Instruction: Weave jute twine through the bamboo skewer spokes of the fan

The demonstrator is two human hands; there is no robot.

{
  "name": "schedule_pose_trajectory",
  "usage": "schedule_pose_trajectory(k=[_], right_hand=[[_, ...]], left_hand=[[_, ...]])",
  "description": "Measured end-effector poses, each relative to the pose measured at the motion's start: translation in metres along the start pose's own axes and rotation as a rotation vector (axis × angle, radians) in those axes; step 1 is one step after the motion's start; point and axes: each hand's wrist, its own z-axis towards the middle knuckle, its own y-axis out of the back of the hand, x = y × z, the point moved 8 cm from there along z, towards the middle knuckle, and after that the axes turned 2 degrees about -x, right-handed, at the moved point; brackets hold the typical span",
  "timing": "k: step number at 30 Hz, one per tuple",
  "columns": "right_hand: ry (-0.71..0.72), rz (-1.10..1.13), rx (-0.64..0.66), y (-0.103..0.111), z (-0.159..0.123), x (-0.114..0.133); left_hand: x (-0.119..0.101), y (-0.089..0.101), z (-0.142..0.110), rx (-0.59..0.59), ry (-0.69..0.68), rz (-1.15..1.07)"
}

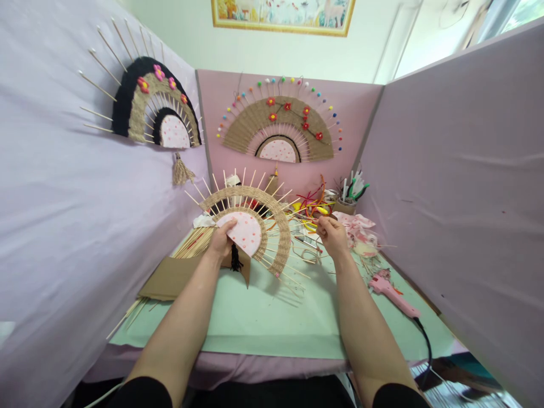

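My left hand (221, 239) grips a half-round woven fan (280, 226) by its centre, the thumb lying on the white panel with pink dots (244, 226). Thin wooden sticks radiate from that panel, and tan twine is woven through them in an inner band and a wider outer band. Bare stick ends stand out past the outer band. To the right of the fan, my right hand (334, 233) is closed in a pinch on a thin strand of twine (304, 219) that runs toward the weave. A black tassel (236, 258) hangs below the fan's panel.
Cardboard (170, 277) and loose sticks (193, 243) lie at left. A pink glue gun (395, 296) with a black cord rests at right. Behind are colourful pipe cleaners (314, 201), dotted cloth (355, 226) and a tool holder (345, 207). Finished fans (238, 130) hang on the partitions.
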Motion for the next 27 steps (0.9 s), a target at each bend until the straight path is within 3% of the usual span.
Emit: schedule_pose_trajectory(k=[8, 13, 19, 27], right_hand=[[-0.104, 0.065, 0.146, -0.019, -0.007, -0.005], [-0.130, 0.105, 0.150, -0.026, -0.010, -0.010], [-0.121, 0.034, 0.129, -0.031, -0.012, -0.022], [-0.140, -0.070, 0.274, -0.039, -0.018, -0.027]], left_hand=[[0.000, 0.004, 0.001, -0.055, -0.019, -0.020], [0.005, 0.002, -0.001, -0.074, -0.005, -0.067], [0.006, -0.003, -0.003, -0.054, -0.011, -0.111], [0.010, -0.007, -0.006, -0.061, 0.009, -0.117]])
